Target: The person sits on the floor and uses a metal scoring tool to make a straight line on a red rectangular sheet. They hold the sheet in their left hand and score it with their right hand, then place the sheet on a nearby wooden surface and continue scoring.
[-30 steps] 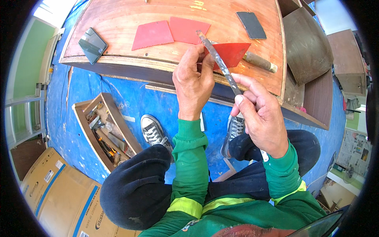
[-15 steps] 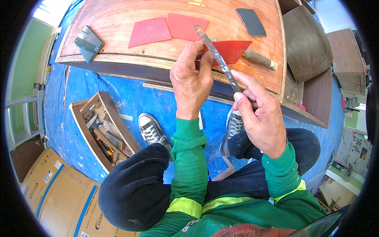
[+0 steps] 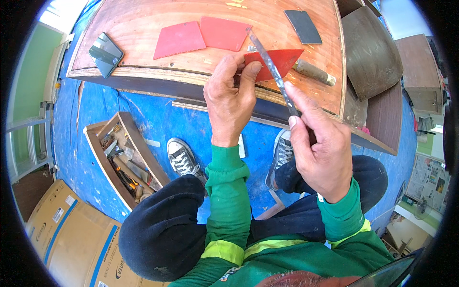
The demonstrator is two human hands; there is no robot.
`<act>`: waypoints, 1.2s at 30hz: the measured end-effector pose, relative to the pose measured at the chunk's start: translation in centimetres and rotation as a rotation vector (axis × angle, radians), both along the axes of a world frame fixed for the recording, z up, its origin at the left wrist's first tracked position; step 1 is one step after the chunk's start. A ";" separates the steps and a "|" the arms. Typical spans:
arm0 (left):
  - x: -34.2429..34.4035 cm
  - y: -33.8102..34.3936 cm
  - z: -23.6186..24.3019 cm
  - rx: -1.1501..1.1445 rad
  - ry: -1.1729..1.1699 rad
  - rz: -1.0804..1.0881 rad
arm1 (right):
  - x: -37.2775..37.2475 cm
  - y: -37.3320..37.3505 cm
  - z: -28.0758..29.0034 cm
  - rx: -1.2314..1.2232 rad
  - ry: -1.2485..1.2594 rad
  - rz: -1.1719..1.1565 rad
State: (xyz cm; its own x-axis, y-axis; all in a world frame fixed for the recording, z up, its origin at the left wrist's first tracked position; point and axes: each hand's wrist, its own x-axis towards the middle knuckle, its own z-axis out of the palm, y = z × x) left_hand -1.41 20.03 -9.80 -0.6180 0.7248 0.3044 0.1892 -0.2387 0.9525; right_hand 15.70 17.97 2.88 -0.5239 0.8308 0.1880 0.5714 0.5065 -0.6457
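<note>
My left hand point(image 3: 230, 98) pinches a red four-sided plastic sheet point(image 3: 286, 62) by its left end, above the front edge of a wooden worktop point(image 3: 138, 57). In my right hand point(image 3: 325, 148) is a long, narrow, paint-spotted metal blade point(image 3: 268, 62), gripped at its dark handle with the forefinger stretched along it. The blade slants across the held sheet, its tip beyond the sheet's upper edge. Whether they touch is hard to tell. Behind the sheet lies a tool with a round wooden handle point(image 3: 315, 72), partly hidden. Two pinkish-red sheets point(image 3: 179, 39) lie farther back on the left.
A phone point(image 3: 106, 54) lies at the worktop's left corner and a dark curved plate point(image 3: 304, 27) at the back right. On the blue floor cover point(image 3: 86, 158) stands a wooden toolbox point(image 3: 107, 167) with hand tools. A large carton point(image 3: 71, 234) is at lower left; brown panels point(image 3: 373, 52) stand right.
My right hand has moved down and slightly right, drawing the blade back across the red sheet toward me. The blade's tip sits farther right. My left hand and the sheet have barely shifted.
</note>
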 end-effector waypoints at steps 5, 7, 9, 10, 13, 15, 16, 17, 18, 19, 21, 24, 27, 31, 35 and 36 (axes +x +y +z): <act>-0.1 -0.2 0.5 -0.027 0.000 -0.009 | 0.0 -0.4 0.0 0.059 -0.030 0.030; -0.1 -0.2 0.6 -0.032 -0.001 -0.005 | 0.0 -0.4 0.0 0.081 -0.037 0.047; -0.3 -0.3 0.7 -0.056 -0.012 0.001 | 0.0 -0.3 0.1 0.087 -0.042 0.063; -0.3 -0.4 0.7 -0.069 -0.017 0.002 | 0.0 -0.3 0.1 0.083 -0.045 0.067; -0.5 -0.5 0.8 -0.094 -0.012 0.008 | -0.3 -0.6 1.2 0.001 -0.103 0.051; -0.5 -0.4 0.8 -0.104 -0.016 -0.002 | -0.3 -0.7 1.4 -0.040 -0.136 0.040; -0.6 -0.4 0.8 -0.109 -0.017 -0.005 | -0.3 -0.8 1.4 -0.041 -0.141 0.042; -0.6 -0.4 0.7 -0.103 -0.031 -0.011 | -0.4 -0.8 1.4 -0.038 -0.144 0.046; -0.7 -0.4 0.6 -0.098 -0.045 -0.016 | -0.4 -0.7 1.4 -0.036 -0.148 0.050; -0.7 -0.3 0.5 -0.093 -0.058 -0.024 | -0.4 -0.7 1.4 -0.031 -0.150 0.053; -0.7 -0.3 0.5 -0.087 -0.072 -0.028 | -0.5 -0.7 1.3 -0.030 -0.152 0.056; -0.7 -0.3 0.6 -0.085 -0.067 -0.035 | -0.4 -0.6 1.2 -0.035 -0.153 0.053; -0.8 -0.4 0.7 -0.097 -0.050 -0.040 | -0.4 -0.7 1.2 -0.035 -0.151 0.052; -0.7 -0.4 0.9 -0.104 -0.035 -0.031 | -0.4 -0.7 1.1 -0.034 -0.150 0.051; -0.7 -0.4 0.9 -0.105 -0.044 -0.038 | -0.4 -0.7 1.1 -0.025 -0.157 0.052; -0.7 -0.4 1.0 -0.103 -0.042 -0.038 | -0.4 -0.7 1.1 -0.025 -0.159 0.051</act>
